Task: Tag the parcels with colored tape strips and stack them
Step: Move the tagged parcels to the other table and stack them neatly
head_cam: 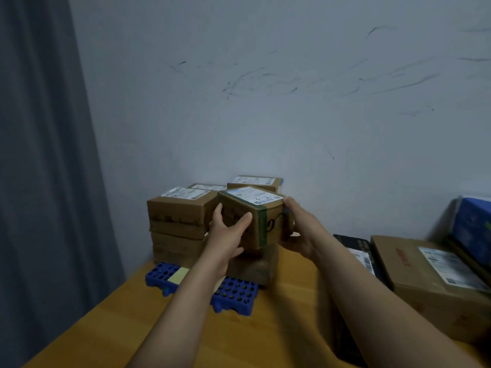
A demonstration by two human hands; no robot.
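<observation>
My left hand [225, 235] and right hand [299, 229] grip the green-taped parcel [255, 221] with curled fingers [245, 218] by the stack [178, 216], and I think the other boxes [414, 272] need tape.

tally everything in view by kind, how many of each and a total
brown cardboard parcels: 7 (green-taped parcel held, two stacked left, two behind, one beneath the held one, one right)
black parcel: 1
blue box: 1
blue pallet: 1
pale yellow patch on the pallet: 1
total: 11
</observation>
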